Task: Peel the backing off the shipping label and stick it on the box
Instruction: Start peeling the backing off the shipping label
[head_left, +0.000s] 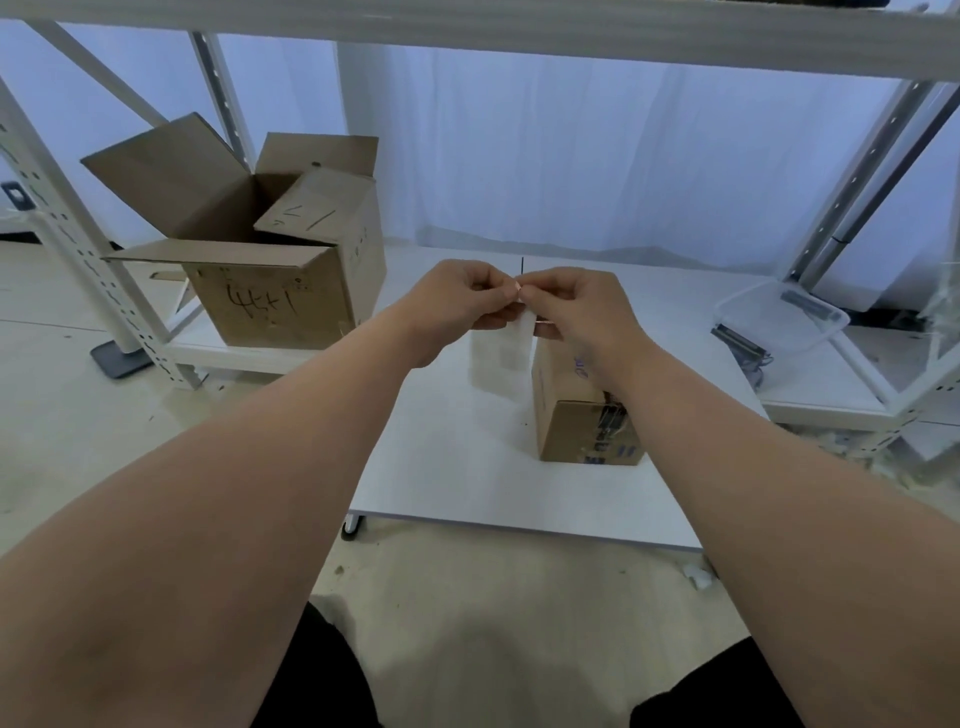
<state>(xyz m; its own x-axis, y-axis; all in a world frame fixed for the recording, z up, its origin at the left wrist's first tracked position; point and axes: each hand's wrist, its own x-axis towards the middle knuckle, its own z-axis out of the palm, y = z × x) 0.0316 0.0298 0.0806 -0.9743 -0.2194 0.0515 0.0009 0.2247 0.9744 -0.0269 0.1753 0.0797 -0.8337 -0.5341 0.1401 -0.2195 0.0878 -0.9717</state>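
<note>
Near edge: dark-clothed knees, bare floor between them. Both forearms run forward and converge over the white table (467, 467), bare, roughly level.

Left hand (457, 301): fingers curled in, thumb and forefinger tips pinching the top edge of the shipping label (501, 353). Right hand (576, 306): same pose mirrored, fingers curled, pinching the same top edge right beside the left fingertips; the two hands touch at the pinch.

Label hangs down from the pinch as a pale sheet, held in the air above the table, just left of the box (571, 426). It's blurred; can't tell whether backing and label have separated at the corner.

Box: small brown carton standing on the table under the right wrist, tape and blue print on its near end. Label not on it.

Further back left: big open carton (270, 301) with handwriting on its front, flaps up, a smaller box (322, 213) tilted inside it. Back right: clear plastic tub (779, 327) on the low shelf. White rack upright (130, 291) at left, pale curtain (571, 156) behind.
</note>
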